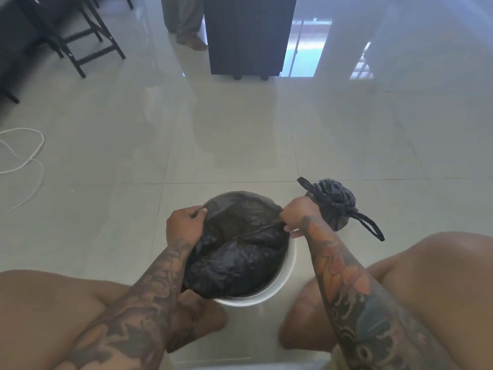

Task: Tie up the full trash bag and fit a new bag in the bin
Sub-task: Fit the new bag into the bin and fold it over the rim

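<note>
- Tied full crumpled black plastic trash bag (pixel 336 204) sits on floor just right of round white plastic bin (pixel 286 271); tying looks done.
- Left hand (pixel 185 222) and right hand (pixel 297 213) pinch the new thin black liner bag (pixel 234 260) at opposite rim edges.
- Left: spread liner, fold over rim.

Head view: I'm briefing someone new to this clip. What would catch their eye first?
Both hands at the white bin, low centre: left hand and right hand pinch the black bag at opposite rims. Just right of the bin, a tied bag lies on the floor.
</note>
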